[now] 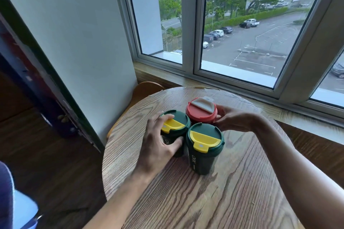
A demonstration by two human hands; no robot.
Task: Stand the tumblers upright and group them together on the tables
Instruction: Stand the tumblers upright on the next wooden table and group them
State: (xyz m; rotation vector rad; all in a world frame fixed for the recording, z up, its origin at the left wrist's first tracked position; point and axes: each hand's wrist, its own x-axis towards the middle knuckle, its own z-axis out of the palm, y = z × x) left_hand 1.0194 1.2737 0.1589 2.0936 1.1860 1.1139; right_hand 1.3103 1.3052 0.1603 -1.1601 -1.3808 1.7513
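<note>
Three tumblers stand upright and close together on the round wooden table (232, 182). The left one is a dark green tumbler (178, 120) with a yellow flap. My left hand (160, 143) grips it, fingers over the lid and thumb against its body. A second dark green tumbler (203, 150) with a yellow flap stands nearest to me, touched by neither hand. Behind them is a tumbler with a red lid (201, 112) and a white flap. My right hand (234, 119) holds it from the right side, fingers curled round its lid rim.
The table stands against a wooden window sill (242, 95) below a large window. A wooden chair back (143, 91) shows at the table's far left edge, next to a white wall. Dark wooden floor lies to the left.
</note>
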